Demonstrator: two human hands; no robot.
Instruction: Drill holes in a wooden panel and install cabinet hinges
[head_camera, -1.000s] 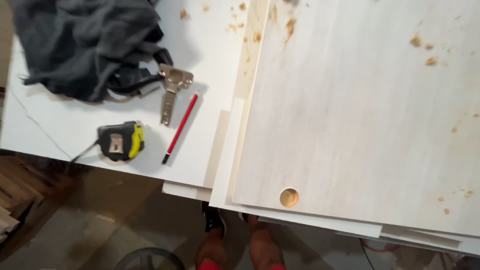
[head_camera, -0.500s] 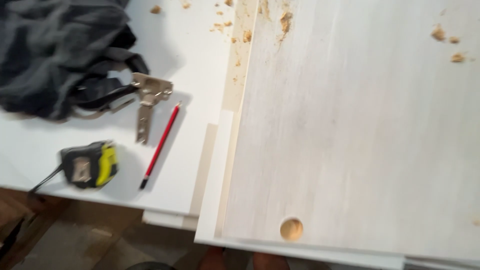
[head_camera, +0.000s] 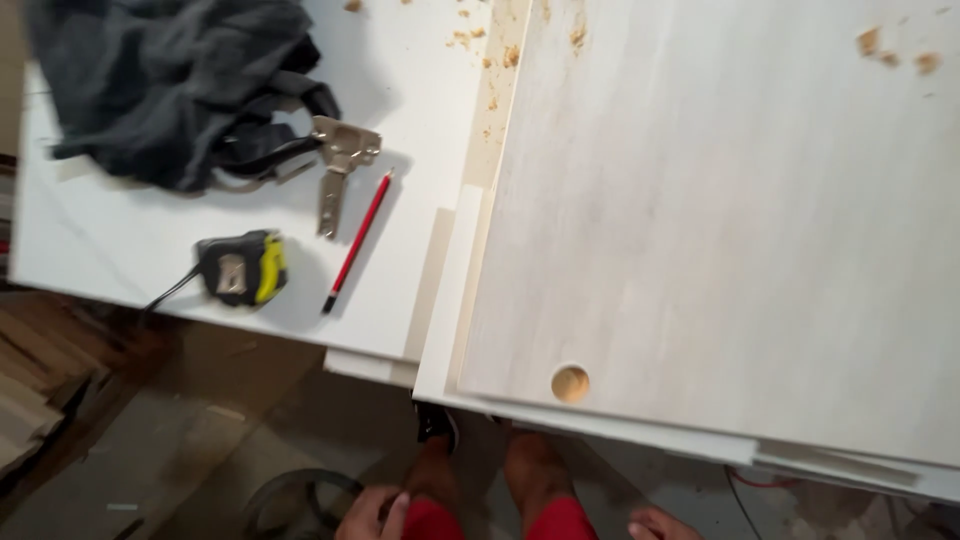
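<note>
1. Since the earlier frames the view has dropped back, so both hands now show at the bottom edge; bench items lie as before.
2. Whitewashed wood panel (head_camera: 720, 210) lies flat on stacked boards, its bored round hole (head_camera: 570, 383) near the front edge, directly above and between the hands.
3. Left hand (head_camera: 372, 513) hangs low by the red shorts (head_camera: 540, 520), fingers loosely curled, holding nothing visible.
4. Right hand (head_camera: 658, 525) is mostly cropped; cannot tell its grip. It sits slightly nearer the hole.
5. Further left on the white bench (head_camera: 90, 250): red pencil (head_camera: 357, 243), long axis toward the person, hinge (head_camera: 338, 165), tape measure (head_camera: 240, 268), dark cloth (head_camera: 170, 80).
</note>
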